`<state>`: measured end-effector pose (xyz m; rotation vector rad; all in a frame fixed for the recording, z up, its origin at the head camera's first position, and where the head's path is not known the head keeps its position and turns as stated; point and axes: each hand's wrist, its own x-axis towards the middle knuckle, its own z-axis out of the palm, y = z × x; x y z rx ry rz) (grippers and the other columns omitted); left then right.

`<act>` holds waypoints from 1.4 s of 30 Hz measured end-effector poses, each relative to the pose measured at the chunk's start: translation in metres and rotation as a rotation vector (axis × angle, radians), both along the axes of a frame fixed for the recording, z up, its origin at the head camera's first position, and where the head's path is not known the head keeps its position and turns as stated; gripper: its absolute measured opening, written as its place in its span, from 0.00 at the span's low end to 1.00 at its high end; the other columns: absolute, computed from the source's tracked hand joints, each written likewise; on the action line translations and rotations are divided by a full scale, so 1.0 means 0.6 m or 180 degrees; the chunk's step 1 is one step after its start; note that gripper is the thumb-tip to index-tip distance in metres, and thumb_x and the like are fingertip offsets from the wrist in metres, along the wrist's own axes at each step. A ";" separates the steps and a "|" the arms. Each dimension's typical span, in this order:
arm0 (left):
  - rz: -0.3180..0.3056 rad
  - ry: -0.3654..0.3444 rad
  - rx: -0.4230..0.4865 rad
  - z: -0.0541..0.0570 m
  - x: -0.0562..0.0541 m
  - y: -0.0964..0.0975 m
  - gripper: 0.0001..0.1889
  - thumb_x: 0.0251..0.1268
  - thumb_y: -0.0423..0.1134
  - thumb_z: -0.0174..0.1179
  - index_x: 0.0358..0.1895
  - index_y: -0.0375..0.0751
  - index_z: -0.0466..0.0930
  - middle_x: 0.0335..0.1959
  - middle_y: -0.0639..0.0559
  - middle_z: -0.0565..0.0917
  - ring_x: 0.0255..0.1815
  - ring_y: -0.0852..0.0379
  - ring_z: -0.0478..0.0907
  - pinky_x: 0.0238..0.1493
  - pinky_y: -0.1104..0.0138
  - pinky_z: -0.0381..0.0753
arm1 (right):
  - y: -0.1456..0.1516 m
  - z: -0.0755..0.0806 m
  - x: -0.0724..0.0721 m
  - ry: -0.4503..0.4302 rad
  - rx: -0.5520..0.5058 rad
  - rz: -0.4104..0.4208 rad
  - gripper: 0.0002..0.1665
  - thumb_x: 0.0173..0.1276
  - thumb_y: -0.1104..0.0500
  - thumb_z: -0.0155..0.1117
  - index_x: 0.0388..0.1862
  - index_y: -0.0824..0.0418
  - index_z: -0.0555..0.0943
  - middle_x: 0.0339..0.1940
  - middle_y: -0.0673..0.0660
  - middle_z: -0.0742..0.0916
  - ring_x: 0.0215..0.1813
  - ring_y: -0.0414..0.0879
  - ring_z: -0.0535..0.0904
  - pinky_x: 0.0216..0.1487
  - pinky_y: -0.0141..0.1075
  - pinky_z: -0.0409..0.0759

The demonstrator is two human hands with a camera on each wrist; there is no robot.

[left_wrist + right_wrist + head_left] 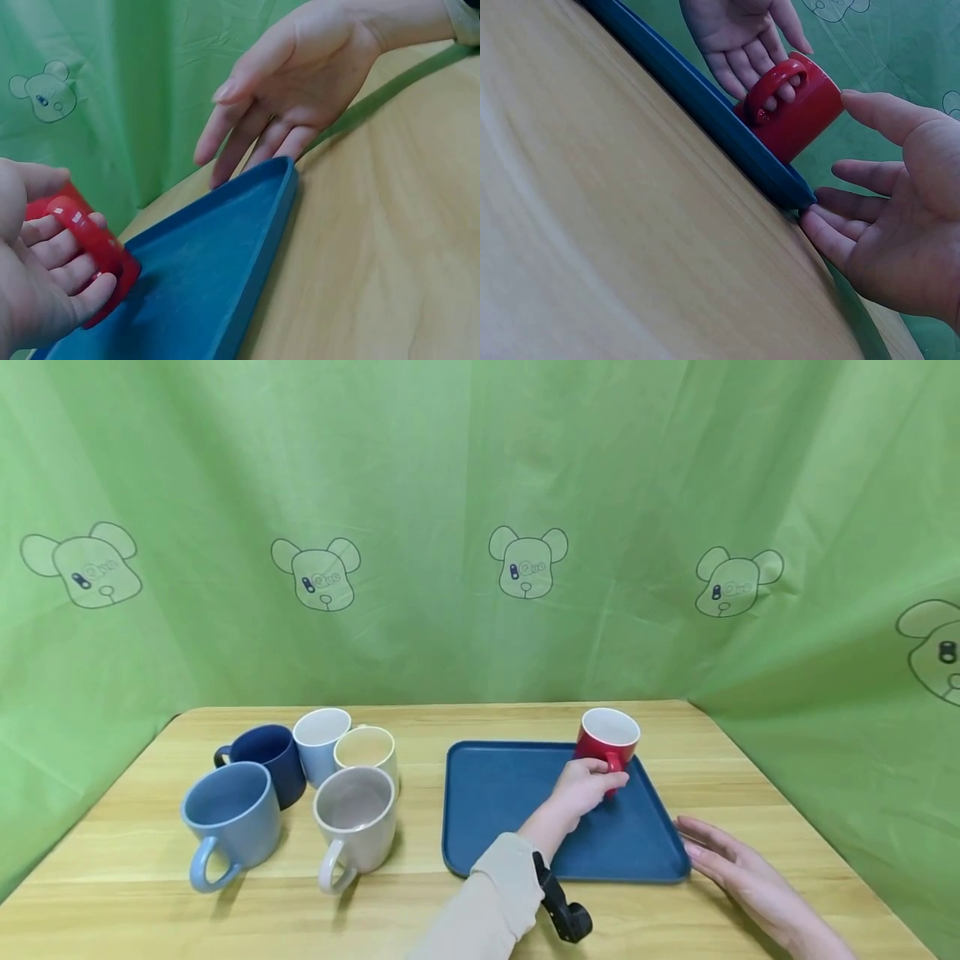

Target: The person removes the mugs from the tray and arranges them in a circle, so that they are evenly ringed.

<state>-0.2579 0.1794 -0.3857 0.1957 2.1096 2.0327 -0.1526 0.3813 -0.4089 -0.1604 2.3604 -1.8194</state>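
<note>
A red mug (607,739) with a white inside stands upright over the back right part of the blue tray (510,802). My left hand (585,789) holds it at the handle (769,86), with fingertips reaching through the loop. At the tray's front right corner is my right hand (742,868), palm turned inward and fingers loosely extended. Its lower fingertips (814,217) are right at the tray rim in the right wrist view.
To the left on the wooden table (225,927) stand several mugs: light blue (251,827), dark blue (281,764), white-and-blue (318,752), cream (386,760) and pale grey (367,835). A green curtain (420,643) hangs behind and along the sides.
</note>
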 end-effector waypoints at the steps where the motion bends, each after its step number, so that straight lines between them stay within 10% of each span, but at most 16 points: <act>1: -0.0004 -0.0006 0.0046 0.000 0.001 0.004 0.08 0.54 0.37 0.67 0.34 0.36 0.82 0.29 0.52 0.81 0.33 0.55 0.74 0.40 0.60 0.75 | -0.001 0.001 0.000 -0.0011 0.0014 -0.0009 0.35 0.76 0.58 0.42 0.69 0.79 0.44 0.68 0.76 0.57 0.53 0.25 0.71 0.51 0.22 0.69; 20: 0.0533 -0.0022 0.0229 0.004 0.018 0.007 0.12 0.62 0.39 0.59 0.23 0.37 0.82 0.15 0.50 0.80 0.25 0.52 0.80 0.21 0.71 0.68 | -0.007 0.007 0.001 0.0066 0.0042 0.0003 0.35 0.75 0.58 0.43 0.69 0.79 0.46 0.68 0.75 0.59 0.54 0.26 0.71 0.51 0.23 0.69; 30: 0.0553 0.0040 0.0239 0.001 0.027 -0.009 0.11 0.61 0.39 0.60 0.26 0.36 0.83 0.16 0.50 0.81 0.22 0.59 0.77 0.20 0.73 0.69 | -0.001 -0.004 -0.001 0.0203 -0.0230 0.0171 0.34 0.75 0.62 0.42 0.67 0.82 0.43 0.55 0.36 0.72 0.55 0.28 0.72 0.52 0.23 0.70; 42: 0.0367 0.0181 0.0361 0.027 0.052 -0.038 0.11 0.62 0.40 0.60 0.30 0.33 0.84 0.18 0.49 0.82 0.23 0.61 0.79 0.25 0.70 0.77 | 0.001 -0.002 0.000 0.0099 -0.0097 0.0046 0.34 0.75 0.60 0.43 0.68 0.81 0.44 0.62 0.51 0.70 0.54 0.27 0.72 0.51 0.23 0.70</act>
